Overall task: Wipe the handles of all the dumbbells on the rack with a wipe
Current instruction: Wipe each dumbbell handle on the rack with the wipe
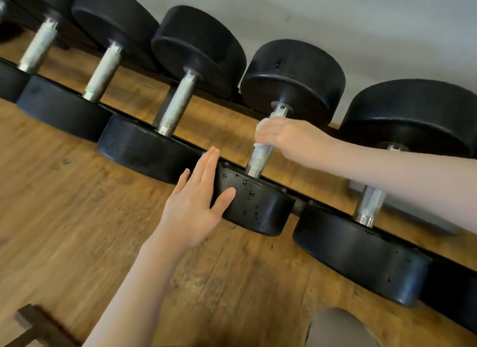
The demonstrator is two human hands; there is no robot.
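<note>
Your right hand (281,137) has its fingers (265,133) clamped on the wipe (259,128) around the dumbbell handle (260,157) at 1 o'clock. Left hand (193,199) lies flat, fingers apart, on the near weight head (255,207). Risk: pull sideways and the dumbbell rolls on the rack (317,200); the wipe may bunch and miss knurling.

The right hand (286,137) hides most of the wipe (260,128); the rightmost dumbbell (387,191) is cut off by the edge.

black dumbbells (291,129) racked, white wipe (261,129) on handle (258,158)
</note>
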